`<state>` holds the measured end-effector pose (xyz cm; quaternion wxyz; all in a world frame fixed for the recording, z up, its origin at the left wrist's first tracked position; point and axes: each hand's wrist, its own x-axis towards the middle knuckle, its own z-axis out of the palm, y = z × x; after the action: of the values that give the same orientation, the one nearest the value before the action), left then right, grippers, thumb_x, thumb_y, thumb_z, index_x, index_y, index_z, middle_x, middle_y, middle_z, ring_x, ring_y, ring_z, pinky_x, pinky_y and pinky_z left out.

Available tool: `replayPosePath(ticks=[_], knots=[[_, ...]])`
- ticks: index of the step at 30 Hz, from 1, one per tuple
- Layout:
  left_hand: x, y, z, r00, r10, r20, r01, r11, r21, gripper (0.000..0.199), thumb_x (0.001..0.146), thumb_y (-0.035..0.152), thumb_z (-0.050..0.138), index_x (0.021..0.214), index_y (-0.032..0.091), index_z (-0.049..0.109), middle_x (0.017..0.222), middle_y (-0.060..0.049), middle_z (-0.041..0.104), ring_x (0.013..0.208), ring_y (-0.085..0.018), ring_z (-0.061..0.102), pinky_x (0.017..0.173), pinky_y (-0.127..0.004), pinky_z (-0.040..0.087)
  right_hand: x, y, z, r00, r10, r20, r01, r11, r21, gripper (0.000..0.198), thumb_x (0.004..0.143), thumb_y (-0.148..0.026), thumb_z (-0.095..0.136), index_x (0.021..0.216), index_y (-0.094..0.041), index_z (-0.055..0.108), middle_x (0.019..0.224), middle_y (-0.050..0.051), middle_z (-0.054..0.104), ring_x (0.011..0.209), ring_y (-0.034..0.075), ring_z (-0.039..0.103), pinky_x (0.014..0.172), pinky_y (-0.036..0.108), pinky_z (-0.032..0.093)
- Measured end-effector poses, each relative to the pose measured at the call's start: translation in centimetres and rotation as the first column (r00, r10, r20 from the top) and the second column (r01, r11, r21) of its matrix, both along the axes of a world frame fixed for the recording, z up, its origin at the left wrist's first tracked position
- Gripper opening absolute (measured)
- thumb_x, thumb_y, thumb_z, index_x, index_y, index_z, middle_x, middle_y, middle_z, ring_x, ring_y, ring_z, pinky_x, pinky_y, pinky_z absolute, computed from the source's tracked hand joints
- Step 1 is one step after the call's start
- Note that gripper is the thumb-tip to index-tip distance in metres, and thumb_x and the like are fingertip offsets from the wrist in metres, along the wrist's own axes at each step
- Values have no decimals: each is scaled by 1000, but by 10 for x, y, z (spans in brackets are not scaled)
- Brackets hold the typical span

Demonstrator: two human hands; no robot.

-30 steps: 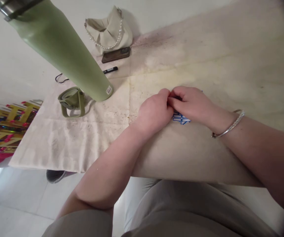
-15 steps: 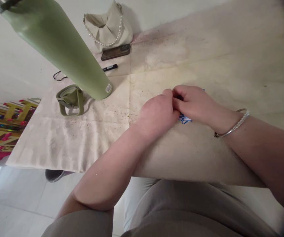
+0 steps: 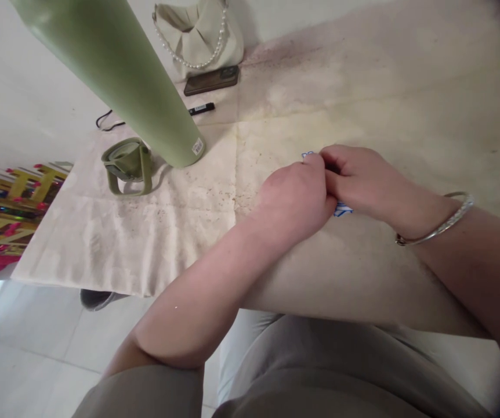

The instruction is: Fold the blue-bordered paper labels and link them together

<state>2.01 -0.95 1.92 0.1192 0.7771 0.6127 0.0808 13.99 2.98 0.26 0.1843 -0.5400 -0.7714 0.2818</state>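
My left hand (image 3: 296,191) and my right hand (image 3: 361,174) meet over the table, knuckles and thumbs close together. Both are closed on a small piece with a blue-and-white pattern (image 3: 343,209). Only its lower edge and a bit above the left fingers show; the hands cover the rest, so its kind is unclear. A silver bangle (image 3: 439,223) circles my right wrist.
On the cloth-covered table (image 3: 189,232), a tall green bottle (image 3: 132,81) stands left of my hands. Its green lid (image 3: 127,165) lies beside it. Behind are a black marker (image 3: 202,108), a phone (image 3: 212,80) and a cream handbag (image 3: 200,35) with a pearl strap.
Both hands sit slightly farther right in view, still together around the patterned piece. A bit of it now shows above my left fingers. The whole view has shifted a little.
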Motion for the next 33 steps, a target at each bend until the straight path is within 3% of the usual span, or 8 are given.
replayPosePath(ticks=[19, 33], knots=[[-1, 4, -4, 997, 2, 75, -3, 1000, 12, 24, 76, 23, 46, 99, 18, 50, 84, -6, 65, 74, -20, 59, 57, -30, 40, 3, 5, -9, 1000, -5, -2, 5, 997, 75, 14, 75, -24, 48, 62, -19, 45, 68, 4, 57, 63, 15, 48, 55, 29, 30], [0, 3, -2, 999, 23, 32, -22, 1000, -7, 28, 75, 22, 45, 101, 17, 51, 85, -7, 65, 74, -21, 59, 56, -31, 42, 0, 1, 1, 1000, -19, 23, 19, 1000, 18, 17, 79, -21, 49, 62, -18, 44, 68, 3, 54, 62, 14, 44, 56, 29, 29]])
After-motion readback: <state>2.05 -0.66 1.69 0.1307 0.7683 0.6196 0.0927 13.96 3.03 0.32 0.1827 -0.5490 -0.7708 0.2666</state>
